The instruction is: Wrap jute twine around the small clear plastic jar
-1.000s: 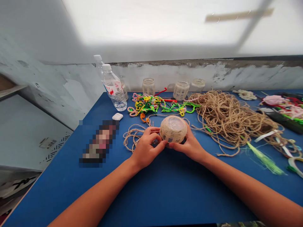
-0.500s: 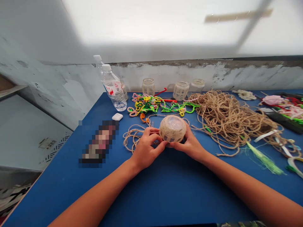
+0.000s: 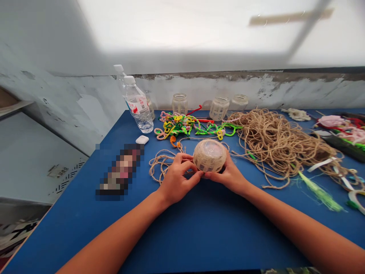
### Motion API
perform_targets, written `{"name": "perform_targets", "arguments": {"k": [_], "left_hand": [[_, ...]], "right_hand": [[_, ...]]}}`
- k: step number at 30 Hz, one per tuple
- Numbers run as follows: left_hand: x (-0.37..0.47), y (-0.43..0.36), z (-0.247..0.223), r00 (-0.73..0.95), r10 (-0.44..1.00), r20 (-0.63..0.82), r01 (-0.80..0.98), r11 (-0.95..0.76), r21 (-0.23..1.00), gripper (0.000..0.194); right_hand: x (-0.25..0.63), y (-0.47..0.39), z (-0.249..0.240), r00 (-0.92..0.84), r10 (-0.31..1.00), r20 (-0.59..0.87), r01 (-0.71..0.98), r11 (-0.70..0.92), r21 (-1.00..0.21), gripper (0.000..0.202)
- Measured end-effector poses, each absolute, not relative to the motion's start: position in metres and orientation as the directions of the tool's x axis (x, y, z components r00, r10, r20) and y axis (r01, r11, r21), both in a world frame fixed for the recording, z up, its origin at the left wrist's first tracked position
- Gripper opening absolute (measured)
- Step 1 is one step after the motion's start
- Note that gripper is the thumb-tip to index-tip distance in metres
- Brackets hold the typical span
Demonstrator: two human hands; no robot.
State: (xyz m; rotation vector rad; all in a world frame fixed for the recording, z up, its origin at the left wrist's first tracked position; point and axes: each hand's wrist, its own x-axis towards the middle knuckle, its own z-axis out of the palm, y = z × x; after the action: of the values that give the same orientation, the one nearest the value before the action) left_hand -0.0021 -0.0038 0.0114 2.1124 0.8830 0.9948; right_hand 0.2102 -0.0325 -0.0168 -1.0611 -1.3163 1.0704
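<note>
A glass jar (image 3: 210, 155), partly wrapped in jute twine, is upside down between my hands with its clear base facing up. My right hand (image 3: 228, 173) curls round its right side, thumb at the near lower edge; its other fingers are mostly hidden behind the jar. On the left, my left hand (image 3: 181, 173) is closed in a pinch against the jar's lower left edge. Whether a strand lies between those fingertips is hidden. A loose coil of twine (image 3: 159, 165) rests beside and behind my left hand, and one strand passes behind the jar.
A big heap of jute twine (image 3: 270, 144) covers the right. Colourful pipe-cleaner pieces (image 3: 178, 123) lie behind the jar, with glass jars (image 3: 179, 103) along the wall. Water bottles (image 3: 139, 110), a white case (image 3: 142, 140) and a blurred-out phone-like object (image 3: 121, 171) are left. Green fibres (image 3: 322, 196) lie right.
The jar has tilted or turned very slightly in my hands. Both hands keep nearly the same grip, and the whole view has shifted a little.
</note>
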Motion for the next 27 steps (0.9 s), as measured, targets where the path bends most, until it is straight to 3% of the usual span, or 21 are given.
{"name": "perform_targets", "arguments": {"k": [27], "left_hand": [[-0.0024,0.0012,0.0141,0.49,0.791,0.367,0.275,-0.54,0.795,0.012]], "right_hand": [[0.2108,-0.0357,-0.0174,0.033,0.973,0.23,0.119,0.225,-0.967,0.107]]}}
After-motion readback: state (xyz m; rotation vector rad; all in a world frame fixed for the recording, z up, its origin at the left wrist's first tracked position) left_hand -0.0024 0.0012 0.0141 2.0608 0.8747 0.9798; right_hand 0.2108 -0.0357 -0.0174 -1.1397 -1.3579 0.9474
